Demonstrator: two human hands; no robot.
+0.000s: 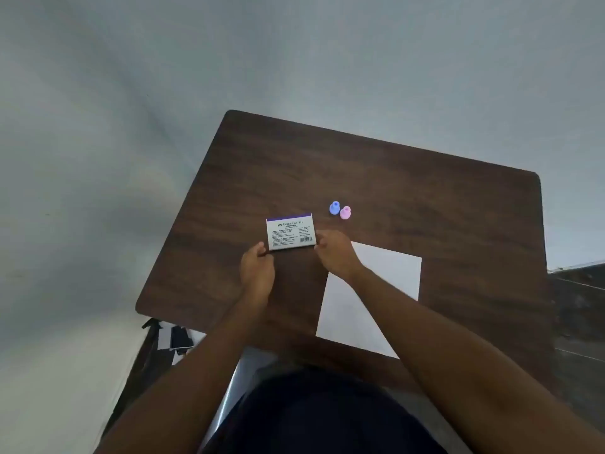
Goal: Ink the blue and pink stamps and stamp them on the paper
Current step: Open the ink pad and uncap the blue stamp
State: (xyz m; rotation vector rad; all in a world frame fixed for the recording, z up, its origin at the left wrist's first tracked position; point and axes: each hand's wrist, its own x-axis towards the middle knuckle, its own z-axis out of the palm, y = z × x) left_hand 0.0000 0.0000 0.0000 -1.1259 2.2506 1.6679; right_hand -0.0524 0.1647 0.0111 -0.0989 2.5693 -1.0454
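A white stamp pad box (290, 233) with a purple top edge and printed text lies closed on the dark wooden table (409, 178). My left hand (257, 271) pinches its near left corner. My right hand (335, 253) grips its near right corner. Just beyond the box on the right, a small blue stamp (334, 208) and a small pink stamp (345, 212) stand upright side by side, touching or nearly so. A white sheet of paper (389, 273) lies to the right of the box, partly under my right forearm.
The table's left and near edges are close to my body. Past the left edge, dark and white objects (176, 337) lie on the pale floor. A dark surface (579, 309) shows at the right edge of the view.
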